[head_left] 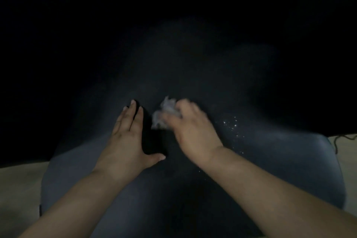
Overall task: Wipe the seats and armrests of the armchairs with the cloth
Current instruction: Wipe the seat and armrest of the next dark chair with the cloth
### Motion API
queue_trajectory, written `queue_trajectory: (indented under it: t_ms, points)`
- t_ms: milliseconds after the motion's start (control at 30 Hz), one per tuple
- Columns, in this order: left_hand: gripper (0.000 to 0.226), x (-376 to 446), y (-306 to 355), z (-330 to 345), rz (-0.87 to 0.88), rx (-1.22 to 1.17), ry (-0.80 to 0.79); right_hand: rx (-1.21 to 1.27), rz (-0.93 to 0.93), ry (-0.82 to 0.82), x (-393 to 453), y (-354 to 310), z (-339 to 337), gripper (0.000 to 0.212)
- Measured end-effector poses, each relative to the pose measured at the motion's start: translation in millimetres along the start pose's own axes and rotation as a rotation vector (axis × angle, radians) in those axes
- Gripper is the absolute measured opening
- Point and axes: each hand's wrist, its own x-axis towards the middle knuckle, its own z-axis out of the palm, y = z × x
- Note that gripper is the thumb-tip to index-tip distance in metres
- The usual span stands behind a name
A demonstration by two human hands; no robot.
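Head view looks down on a dark grey armchair seat (280, 170), its rounded front edge nearest the camera and its far part fading into darkness where nothing can be made out. Both bare forearms reach forward over the cushion.

The left hand (128, 139) lies flat on the seat, palm down, fingers straight and pointing away from the camera, the thumb spread out to the right. It holds nothing.

The right hand (190, 131) is just beside it, to the right, fingers curled round a pale crumpled cloth (164, 114). The cloth is bunched into a wad that sticks out from under the fingers on the hand's left and far side; its long axis runs roughly from near-left to far-right, with a ragged tip pointing away toward the seat's back. The cloth sits at about the middle of the seat, between the two hands' fingertips. Hand and cloth are blurred, so whether the wad presses on the cushion cannot be told for certain.

Small white specks (232, 123) dot the seat just right of the right hand. Light floor (17, 185) shows on either side of the chair, with a thin dark cord (337, 139) at the right edge.
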Motion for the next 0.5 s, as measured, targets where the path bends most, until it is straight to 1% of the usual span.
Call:
queue_trajectory:
  t_ms: [33, 67, 100, 167, 233, 267, 300, 400, 433, 467, 500]
  points:
    - [0.131, 0, 2, 0, 0.007, 0.003, 0.003, 0.003, -0.081, -0.063, -8, 1, -2, 0.042]
    - [0.130, -1, 3, 1, 0.016, 0.013, 0.000, 0.007, -0.069, -0.061, -11, 10, -8, 0.040]
    - [0.129, -3, 5, 2, 0.027, 0.033, -0.007, 0.028, 0.033, 0.004, -10, 24, -15, 0.039]
    - [0.128, -8, 9, 5, 0.048, 0.101, -0.015, -0.011, 0.296, 0.201, -11, 58, -29, 0.039]
    - [0.129, -11, 13, 8, 0.047, 0.175, -0.008, -0.093, 0.504, 0.287, -16, 80, -36, 0.042]
    - [0.130, -12, 16, 10, 0.040, 0.199, -0.007, -0.091, 0.546, 0.291, -20, 77, -34, 0.043]
    - [0.131, -13, 19, 13, 0.027, 0.213, -0.006, -0.060, 0.519, 0.263, -23, 68, -31, 0.044]
    - [0.133, -12, 27, 18, 0.000, 0.238, -0.011, 0.020, 0.179, 0.105, -38, 31, -17, 0.046]
    - [0.134, -13, 28, 18, -0.005, 0.233, -0.010, 0.004, 0.102, 0.048, -42, 28, -17, 0.046]
    - [0.134, -13, 28, 19, -0.007, 0.224, -0.004, -0.026, 0.073, 0.032, -43, 34, -22, 0.045]
    - [0.134, -14, 27, 19, -0.006, 0.219, 0.001, -0.062, 0.110, 0.055, -44, 48, -30, 0.044]
